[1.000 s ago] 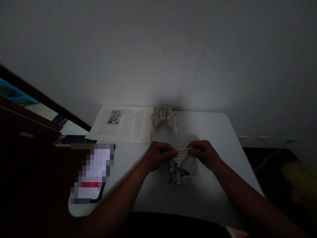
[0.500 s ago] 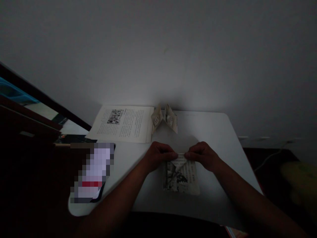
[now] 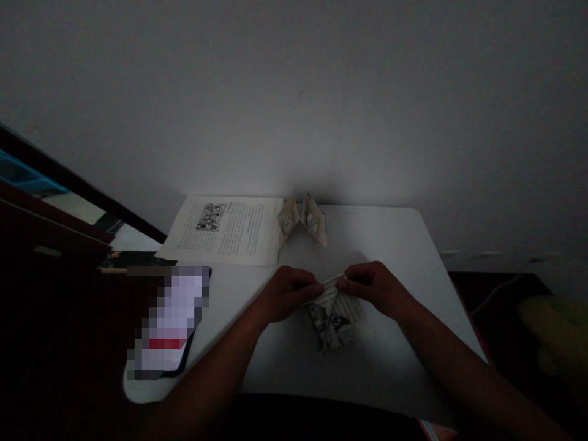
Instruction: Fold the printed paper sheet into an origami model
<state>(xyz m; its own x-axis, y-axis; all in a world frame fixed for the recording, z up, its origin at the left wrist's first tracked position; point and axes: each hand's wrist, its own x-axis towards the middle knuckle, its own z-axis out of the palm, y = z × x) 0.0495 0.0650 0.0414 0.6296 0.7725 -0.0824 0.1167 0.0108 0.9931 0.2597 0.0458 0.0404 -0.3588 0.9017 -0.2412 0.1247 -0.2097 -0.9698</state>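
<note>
White table point(image 3: 390, 236), folded printed paper point(image 3: 334, 326) over near half, tipped askew now, squarer half-second ago, so far-edge fold looks unfinished imo; left hand point(image 3: 293, 294), right hand point(image 3: 373, 283) both pinched closed on that edge

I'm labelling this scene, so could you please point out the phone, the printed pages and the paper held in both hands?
Phone point(image 3: 173, 321), head view: on its pixelated screen.
Printed pages point(image 3: 222, 231), head view: middle of the top sheet.
Held paper point(image 3: 334, 324), head view: its dark printed picture.
</note>
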